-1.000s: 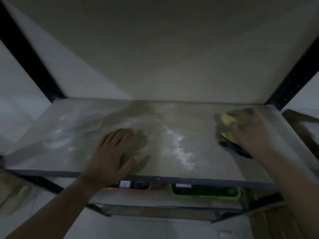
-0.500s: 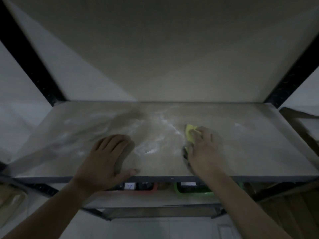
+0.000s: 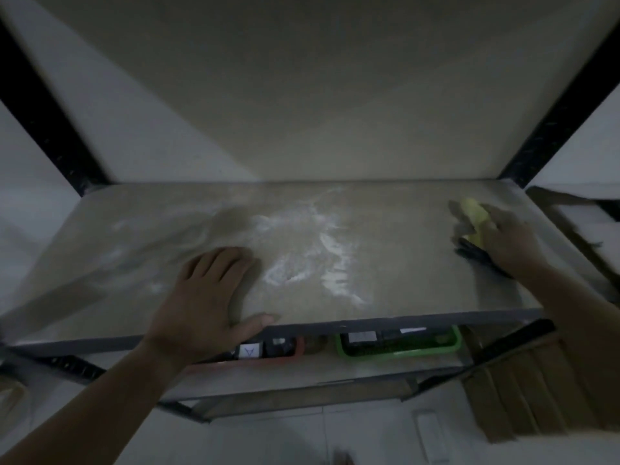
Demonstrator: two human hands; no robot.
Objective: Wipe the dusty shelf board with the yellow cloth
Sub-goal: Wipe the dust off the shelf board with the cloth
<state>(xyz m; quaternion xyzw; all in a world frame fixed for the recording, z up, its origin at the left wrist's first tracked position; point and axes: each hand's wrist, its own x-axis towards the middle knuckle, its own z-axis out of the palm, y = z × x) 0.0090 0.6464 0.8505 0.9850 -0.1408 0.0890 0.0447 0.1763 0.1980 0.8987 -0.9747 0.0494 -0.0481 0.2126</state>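
We see the yellow cloth (image 3: 473, 216) at the right side of the frame. It lies on the far right part of the shelf board (image 3: 402, 273), near its back right corner. The right hand (image 3: 508, 241) lies on top of the cloth and covers most of it. Only a yellow end shows beyond the fingers (image 3: 493, 223), and something dark shows under the hand on its near side. This part is blurred, so we cannot tell if these fingers curl around the cloth or press it flat.

The pale board fills the middle of the frame. White dust streaks (image 3: 330, 260) lie in its center, and a thinner grey film covers its left part. The left hand (image 3: 208, 297) rests palm down on the board at lower center-left, near the front edge. Its fingers are straight and close together, its thumb is spread along the edge, and it holds nothing.

Below the board, a green basket (image 3: 399, 349) stands to the right of a red basket (image 3: 275, 359). One black upright (image 3: 43, 110) rises at the upper left, and another at the upper right.
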